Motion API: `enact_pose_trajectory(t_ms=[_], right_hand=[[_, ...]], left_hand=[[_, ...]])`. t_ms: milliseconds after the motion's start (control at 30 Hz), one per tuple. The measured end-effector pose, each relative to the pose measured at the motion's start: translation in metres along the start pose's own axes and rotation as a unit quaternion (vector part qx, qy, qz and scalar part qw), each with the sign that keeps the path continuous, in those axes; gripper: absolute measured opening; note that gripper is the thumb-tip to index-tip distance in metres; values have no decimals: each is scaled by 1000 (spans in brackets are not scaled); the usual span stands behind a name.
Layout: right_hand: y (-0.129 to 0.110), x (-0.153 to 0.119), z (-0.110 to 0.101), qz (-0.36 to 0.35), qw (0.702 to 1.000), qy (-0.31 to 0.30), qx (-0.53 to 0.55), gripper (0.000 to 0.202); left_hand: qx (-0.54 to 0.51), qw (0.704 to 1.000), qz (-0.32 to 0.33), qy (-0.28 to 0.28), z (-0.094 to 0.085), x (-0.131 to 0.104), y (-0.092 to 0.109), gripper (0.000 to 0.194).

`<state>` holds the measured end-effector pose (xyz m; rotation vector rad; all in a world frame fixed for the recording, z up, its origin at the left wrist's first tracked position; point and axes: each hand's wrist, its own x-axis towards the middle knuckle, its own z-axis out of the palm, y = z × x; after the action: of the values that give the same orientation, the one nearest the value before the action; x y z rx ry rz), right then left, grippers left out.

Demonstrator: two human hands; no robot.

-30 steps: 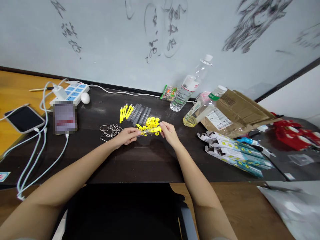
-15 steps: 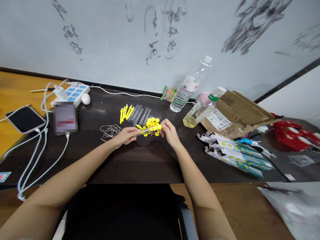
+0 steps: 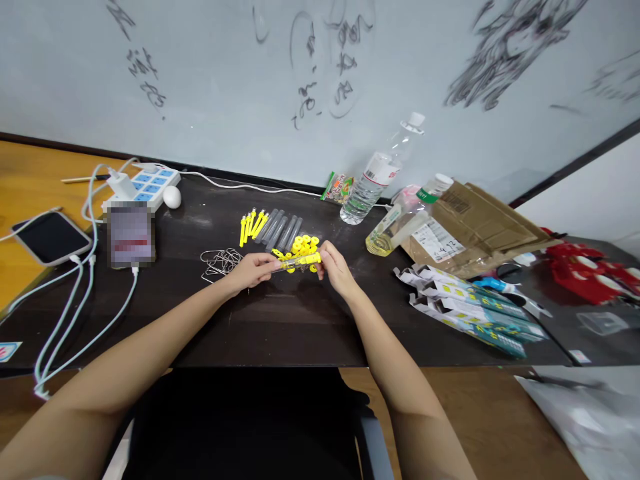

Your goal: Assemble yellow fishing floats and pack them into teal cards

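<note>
A clear tube with yellow parts (image 3: 301, 261) lies between my two hands. My left hand (image 3: 254, 270) pinches its left end, and my right hand (image 3: 335, 267) has its fingers closed round the yellow right end. Just behind are several yellow caps (image 3: 306, 244), partly hidden by the tube. Several clear tubes (image 3: 281, 230) lie side by side farther back, with several yellow rods (image 3: 253, 225) to their left. Bent metal wires (image 3: 220, 263) sit in a pile beside my left hand.
To the right stand a water bottle (image 3: 374, 177) and a bottle of yellow liquid (image 3: 407, 217), near a cardboard package (image 3: 470, 227), opened boxes (image 3: 475, 310) and scissors (image 3: 515, 293). At left are a power strip (image 3: 150, 187), phones (image 3: 53, 238) and white cables.
My right hand has shifted slightly left and downward, and the yellow part at its fingers sits a little farther left, toward my left hand.
</note>
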<state>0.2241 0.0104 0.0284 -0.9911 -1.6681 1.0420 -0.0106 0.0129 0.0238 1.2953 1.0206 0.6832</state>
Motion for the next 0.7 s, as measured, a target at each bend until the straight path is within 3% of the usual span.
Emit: enact_pose_trajectory(t_ms=[133,367,700], right_hand=[[-4,-1,3,-4,1000,17,2,35],[-10,0,8,-17,994,30,106,31],[-7,1,17,-39,989,63,131,29]], left_hand=[[-11,1000,11,-3,0,0,-1,21],[-55,998,23,-18,1,0,0,31],[-62,997,32,-20,2,3,-7,41]])
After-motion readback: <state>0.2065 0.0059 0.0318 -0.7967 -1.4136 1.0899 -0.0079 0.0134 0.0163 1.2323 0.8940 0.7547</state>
